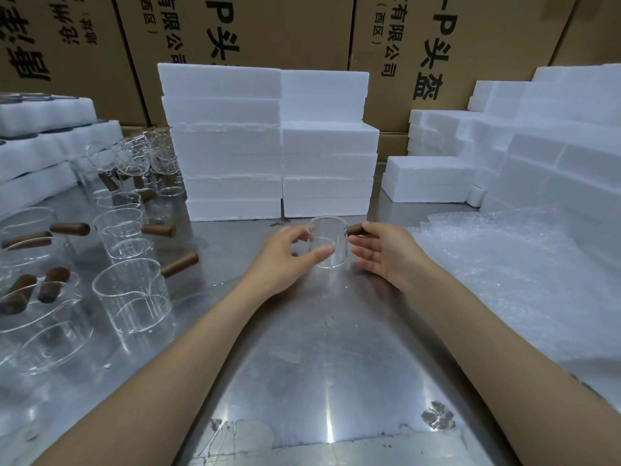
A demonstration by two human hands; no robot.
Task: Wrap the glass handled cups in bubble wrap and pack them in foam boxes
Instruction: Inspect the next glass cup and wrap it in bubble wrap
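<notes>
A small clear glass cup with a brown wooden handle (327,243) stands upright on the scratched steel surface (322,358), centred between two bare hands. The left hand (285,257) curls fingers and thumb loosely around the glass wall, apparently steadying it; the right hand (383,250), palm open, touches the handle's end, its grip not clamped. Crumpled clear bubble wrap (497,264) lies just right, within reach for wrapping. More handled glass cups (131,297) wait at left; stacked white foam boxes (268,142) stand beyond.

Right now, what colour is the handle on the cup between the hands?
Dark brown, wood-like; the handle sticks out of the clear glass cup. Head view, the only one.
</notes>
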